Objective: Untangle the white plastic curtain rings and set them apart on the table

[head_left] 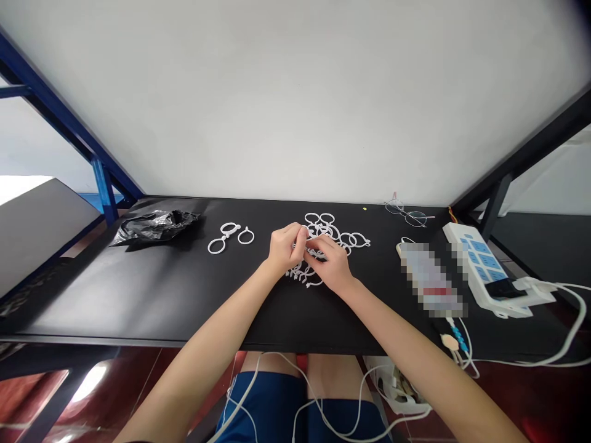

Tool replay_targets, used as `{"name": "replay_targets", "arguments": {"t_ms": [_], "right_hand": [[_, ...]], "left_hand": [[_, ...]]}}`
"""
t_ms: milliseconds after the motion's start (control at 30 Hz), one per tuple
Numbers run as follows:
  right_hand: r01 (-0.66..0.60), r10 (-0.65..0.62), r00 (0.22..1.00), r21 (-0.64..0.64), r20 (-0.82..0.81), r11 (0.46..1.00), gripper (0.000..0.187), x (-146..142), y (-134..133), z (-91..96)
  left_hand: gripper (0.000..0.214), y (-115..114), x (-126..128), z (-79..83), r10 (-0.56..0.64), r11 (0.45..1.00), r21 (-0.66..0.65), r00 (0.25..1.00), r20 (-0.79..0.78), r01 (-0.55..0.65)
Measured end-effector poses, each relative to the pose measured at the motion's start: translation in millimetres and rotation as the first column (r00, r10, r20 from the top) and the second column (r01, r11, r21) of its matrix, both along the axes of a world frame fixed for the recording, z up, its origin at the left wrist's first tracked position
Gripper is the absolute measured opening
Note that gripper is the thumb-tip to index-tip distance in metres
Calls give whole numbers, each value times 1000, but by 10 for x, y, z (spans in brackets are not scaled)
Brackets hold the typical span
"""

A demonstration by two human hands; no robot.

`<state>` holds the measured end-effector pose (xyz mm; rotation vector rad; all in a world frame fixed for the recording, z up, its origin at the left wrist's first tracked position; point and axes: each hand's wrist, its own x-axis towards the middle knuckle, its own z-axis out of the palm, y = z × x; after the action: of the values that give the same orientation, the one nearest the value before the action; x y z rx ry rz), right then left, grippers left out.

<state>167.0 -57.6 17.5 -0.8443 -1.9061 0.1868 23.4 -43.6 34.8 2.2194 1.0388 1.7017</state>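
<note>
Forearms point(221, 326) extend over the bench point(138, 295). Left hand point(287, 246) and right hand point(331, 261) converge, both curled; whether either pinches a ring cannot be determined. White ring pile point(323, 231) lies beneath, spreading toward 2 o'clock; loose rings point(226, 236), 9 o'clock.

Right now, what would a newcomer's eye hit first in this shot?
First, the cluster of white rings near mid-picture, bright against the black desk, with the left hand and right hand close together over it. Next, the white power strip with blue sockets at the desk's right end. Then the crumpled black plastic bag toward the far left, glossy on the dark top.
</note>
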Motion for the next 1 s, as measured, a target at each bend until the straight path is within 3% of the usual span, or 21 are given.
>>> {"name": "replay_targets", "arguments": {"t_ms": [1000], "right_hand": [[-26, 26, 1000, -48, -14, 998, 8, 14, 14, 7]], "left_hand": [[33, 48, 13, -54, 20, 999, 27, 998, -64, -18]]}}
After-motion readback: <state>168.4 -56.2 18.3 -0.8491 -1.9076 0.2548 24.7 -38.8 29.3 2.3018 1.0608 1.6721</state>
